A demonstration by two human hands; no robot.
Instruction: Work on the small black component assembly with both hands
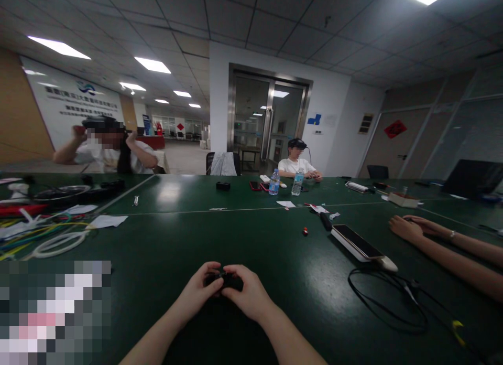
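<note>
Left hand: low in the frame, just left of centre, the left hand (201, 290) curls thumb and fingers around one side of a small dark object (223, 275).
Right hand: just beside it, the right hand (248, 291) appears to pinch the other side, fingertips almost meeting those opposite.
Small dark object: at lower centre, between the two hands, mostly hidden by fingers; its exact kind is too small to tell.
Handling: seemingly under way, with the object in both hands and not set down; how much is finished or left cannot be judged, as the fingers cover its state.
Green table: the green table (157, 260) spreads under the forearms and across the middle of the frame.
Right side: a black cable (349, 281) lies looped at lower right; above it a phone (356, 240) rests on a white device, and a neighbour's hands (406, 227) meet farther right.
Left side: coloured cables (51, 231) tangle at the left edge, near a white paper (109, 222).
Mid-table: a small orange item (305, 231) sits right of centre; beyond are a black box (222, 186) and two water bottles (274, 184).
Far side: a seated person (291, 165) appears right of centre, another person (106, 158) at left with raised arms.
Background: glass doors (251, 113) stand at upper centre.
</note>
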